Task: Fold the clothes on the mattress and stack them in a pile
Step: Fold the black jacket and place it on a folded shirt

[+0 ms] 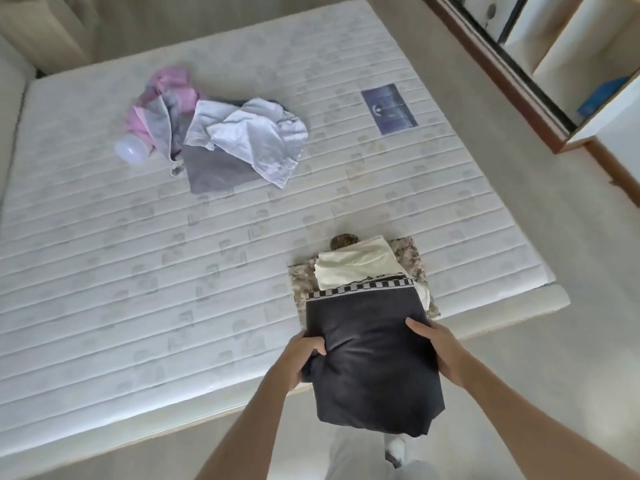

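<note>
A folded dark grey garment (370,358) with a checkered band along its far edge hangs between my hands over the mattress's (138,271) near edge. My left hand (298,355) grips its left side, and my right hand (438,348) grips its right side. Its far end lies over a pile at the near right of the mattress: a folded cream garment (356,268) on a folded camouflage garment (301,282). Farther back on the left lies an unfolded heap: a white shirt (252,136), a grey garment (214,171) and a pink and grey garment (162,102).
A translucent round plastic object (131,149) lies beside the heap's left end. A dark label (389,108) is sewn on the mattress at the back right. A wardrobe with a wooden frame (519,84) stands to the right. My legs and a foot (394,448) show below the garment.
</note>
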